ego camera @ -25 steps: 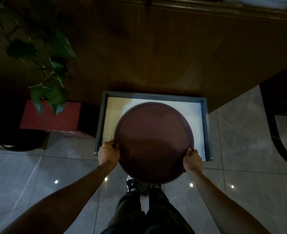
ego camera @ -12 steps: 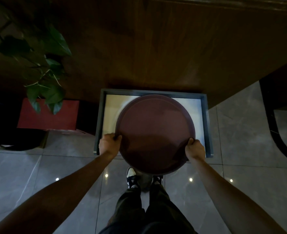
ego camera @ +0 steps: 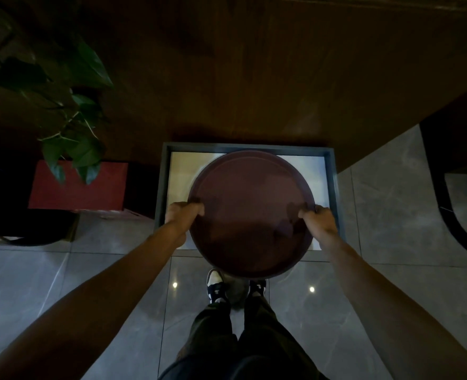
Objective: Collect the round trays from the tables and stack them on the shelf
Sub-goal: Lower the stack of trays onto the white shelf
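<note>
We hold the round tray [ego camera: 251, 212] over the grey-framed shelf [ego camera: 333, 193], its near edge overhanging the tiled floor [ego camera: 89, 270]. Left hand [ego camera: 181, 215] and right hand [ego camera: 318, 219] have fingers clenched on opposite rims. Plant [ego camera: 70, 127] at left.

Single head-worn wide-angle view, directed steeply downward and forward from standing height; the shelf [ego camera: 163, 187] lies close ahead at centre, the floor [ego camera: 391, 270] and the wearer's own legs [ego camera: 235, 338] fill the lower field.
</note>
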